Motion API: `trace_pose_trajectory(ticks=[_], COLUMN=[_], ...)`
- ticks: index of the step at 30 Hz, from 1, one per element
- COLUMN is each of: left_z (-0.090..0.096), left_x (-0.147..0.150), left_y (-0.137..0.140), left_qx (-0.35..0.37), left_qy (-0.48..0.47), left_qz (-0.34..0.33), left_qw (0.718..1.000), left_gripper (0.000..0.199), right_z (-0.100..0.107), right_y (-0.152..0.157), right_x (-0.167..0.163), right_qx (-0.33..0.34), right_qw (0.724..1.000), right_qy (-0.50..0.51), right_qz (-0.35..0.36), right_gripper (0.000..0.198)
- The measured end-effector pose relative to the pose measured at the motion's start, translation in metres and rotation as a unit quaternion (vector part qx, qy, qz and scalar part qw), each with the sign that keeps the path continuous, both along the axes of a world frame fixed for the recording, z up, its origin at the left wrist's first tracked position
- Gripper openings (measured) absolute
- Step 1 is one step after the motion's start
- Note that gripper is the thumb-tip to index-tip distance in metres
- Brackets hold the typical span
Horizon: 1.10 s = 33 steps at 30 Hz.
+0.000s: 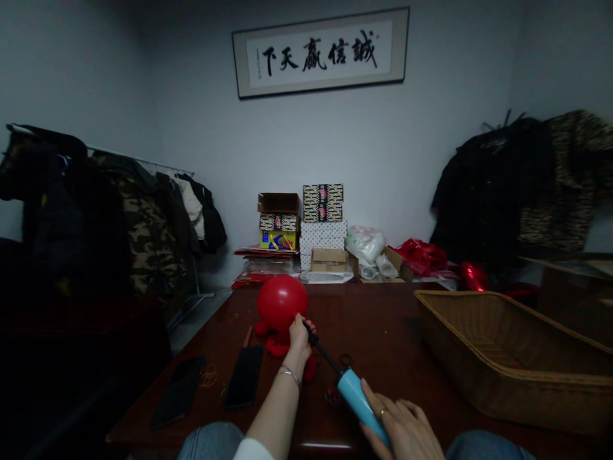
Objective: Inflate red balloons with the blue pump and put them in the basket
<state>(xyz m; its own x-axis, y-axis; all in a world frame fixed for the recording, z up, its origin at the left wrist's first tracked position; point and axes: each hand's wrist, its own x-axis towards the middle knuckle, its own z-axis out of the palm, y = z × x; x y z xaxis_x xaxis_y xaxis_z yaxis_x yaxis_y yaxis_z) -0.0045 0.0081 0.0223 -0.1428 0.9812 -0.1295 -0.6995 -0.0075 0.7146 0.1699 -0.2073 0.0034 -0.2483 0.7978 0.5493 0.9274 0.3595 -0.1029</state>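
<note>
Pinching red balloon (pixel 282 302) against blue pump (pixel 357 401) with left hand (pixel 300 333), gripping pump with right hand (pixel 405 421); possibly risking slip-off through loosening pinch

- We see a dark reddish-brown table (pixel 383 338) with a glossy top.
- On its left side we find two dark phones, the outer phone (pixel 179 391) and the inner phone (pixel 244 378), lying flat and apart.
- Between them we spot tan loops (pixel 207 375).
- Just beyond the inner phone lies a slim red stick (pixel 248 337).
- Nearby we see red rounded shapes (pixel 278 345), partly hidden.
- Near the middle we notice a dark ring (pixel 345 360).
- On the right we have a wicker basket (pixel 541 396).
</note>
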Motion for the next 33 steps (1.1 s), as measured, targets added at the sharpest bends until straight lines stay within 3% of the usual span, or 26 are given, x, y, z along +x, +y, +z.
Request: trace_pose_trajectory(ticks=[18, 33], left_z=[0.006, 0.008], left_x=[0.015, 0.014], left_y=[-0.02, -0.023], left_qx=[-0.017, -0.025], left_qy=[0.004, 0.011], left_qz=[-0.027, -0.023], left_qw=[0.999, 0.999], left_gripper=[0.03, 0.028], right_z=[0.041, 0.035], right_y=[0.033, 0.036], right_x=[-0.046, -0.05], right_qx=[-0.11, -0.09], right_qw=[0.992, 0.994], right_qy=[0.018, 0.013], right_qz=[-0.067, -0.065], right_gripper=[0.049, 0.046])
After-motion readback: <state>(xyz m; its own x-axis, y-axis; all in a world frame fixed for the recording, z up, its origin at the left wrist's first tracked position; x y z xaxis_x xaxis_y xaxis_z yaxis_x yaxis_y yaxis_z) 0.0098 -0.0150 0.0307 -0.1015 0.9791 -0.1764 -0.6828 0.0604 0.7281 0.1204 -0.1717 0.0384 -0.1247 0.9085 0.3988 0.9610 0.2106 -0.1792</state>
